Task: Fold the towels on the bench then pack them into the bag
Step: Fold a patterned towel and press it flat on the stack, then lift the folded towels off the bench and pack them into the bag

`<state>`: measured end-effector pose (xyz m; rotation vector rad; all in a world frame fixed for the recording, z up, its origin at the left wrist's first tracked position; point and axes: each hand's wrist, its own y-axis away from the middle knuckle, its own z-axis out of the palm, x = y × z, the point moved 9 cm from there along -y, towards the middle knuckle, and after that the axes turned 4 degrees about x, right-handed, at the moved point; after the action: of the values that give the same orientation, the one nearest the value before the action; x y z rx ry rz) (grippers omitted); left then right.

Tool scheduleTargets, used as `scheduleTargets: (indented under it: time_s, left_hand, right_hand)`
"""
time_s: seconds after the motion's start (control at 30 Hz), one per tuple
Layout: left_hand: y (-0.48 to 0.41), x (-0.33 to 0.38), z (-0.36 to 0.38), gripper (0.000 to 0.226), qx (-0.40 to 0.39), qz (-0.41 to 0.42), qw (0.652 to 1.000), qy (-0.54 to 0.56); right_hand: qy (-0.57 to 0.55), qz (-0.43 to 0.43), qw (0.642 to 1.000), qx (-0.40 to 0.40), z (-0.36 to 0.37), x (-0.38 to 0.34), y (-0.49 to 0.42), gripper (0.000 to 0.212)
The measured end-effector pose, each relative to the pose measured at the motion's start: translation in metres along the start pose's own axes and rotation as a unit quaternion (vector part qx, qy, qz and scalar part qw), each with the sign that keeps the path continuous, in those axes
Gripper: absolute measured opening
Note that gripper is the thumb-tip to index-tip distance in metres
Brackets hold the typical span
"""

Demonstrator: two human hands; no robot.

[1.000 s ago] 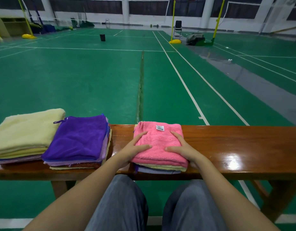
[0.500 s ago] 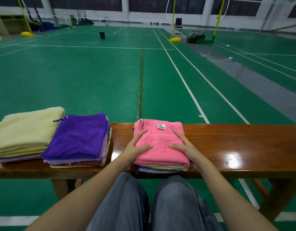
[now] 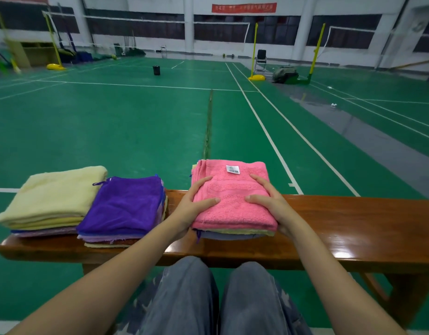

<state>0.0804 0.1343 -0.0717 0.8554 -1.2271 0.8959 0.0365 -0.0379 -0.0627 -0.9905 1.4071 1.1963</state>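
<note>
Soft, floppy towel stack (image 3: 232, 204) wants side holds: left grip (image 3: 189, 209) clamps its 9 o'clock edge, right grip (image 3: 274, 209) 3 o'clock

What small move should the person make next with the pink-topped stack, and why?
Probably lift the pink-topped stack clear of the bench, ready for packing: the left hand and right hand each grip a side of it, thumbs on top, and it looks neatly folded.
</note>
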Motion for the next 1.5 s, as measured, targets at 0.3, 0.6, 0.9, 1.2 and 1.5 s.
scheduleTargets:
  time_s: [0.3, 0.6, 0.9, 1.2, 1.5]
  left_hand:
    - [0.012, 0.053, -0.035, 0.055, 0.019, 0.025, 1.0, 0.001]
    - [0.005, 0.077, -0.091, 0.071, 0.079, 0.027, 0.996, 0.01]
    - [0.065, 0.104, -0.16, 0.068, 0.167, 0.055, 0.984, 0.019]
    - [0.188, 0.127, -0.251, 0.069, 0.249, 0.095, 0.964, -0.007]
    - [0.302, 0.099, -0.344, 0.075, 0.341, 0.094, 0.935, 0.031]
  right_hand:
    - [-0.028, -0.044, 0.998, -0.027, 0.039, -0.047, -0.005, 0.058]
    - [-0.016, -0.078, 0.994, -0.08, 0.095, -0.074, -0.045, 0.059]
    - [-0.004, -0.102, 0.976, -0.194, 0.189, -0.1, -0.032, 0.077]
    - [-0.017, -0.121, 0.954, -0.275, 0.32, -0.102, 0.034, 0.074]
    - [0.026, -0.111, 0.924, -0.365, 0.455, -0.065, 0.086, 0.072]
